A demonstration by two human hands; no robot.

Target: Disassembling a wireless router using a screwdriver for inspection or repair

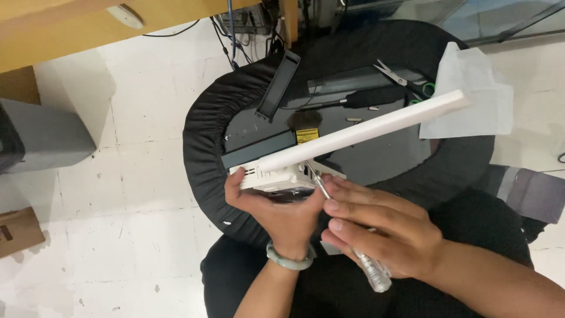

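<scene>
A round black stool (206, 147) with a gathered fabric rim fills the middle of the view and serves as a work surface over the white tiled floor (118, 194). A wooden table edge (70, 29) crosses the top left, with cables (232, 35) hanging behind it.

On the stool lie a dark grey panel (353, 79) at the back and a narrow dark tray (278, 85) leaning off the upper rim. A white tissue (477, 94) drapes over the right edge. Scissors (403, 79) with green handles rest near the tissue, and a black-handled tool (365, 97) lies just below the panel. A few small loose bits (353, 119), too small to tell apart, sit near the centre.

A long white bar (365, 129) runs on a slant from the stool's near side up to the right, its far end over the tissue. Its lower end meets a white boxy device (271, 176) held over the near rim of the stool.

The left hand (282, 209), with a pale green bangle (288, 259) at the wrist, is closed around the device from below, thumb on the left end and fingers wrapped under it.

The right hand (382, 235) is closed on a screwdriver (347, 235) with a clear handle, fingers lying along the shaft. The metal tip points up and left and touches the device just below the bar.
</scene>
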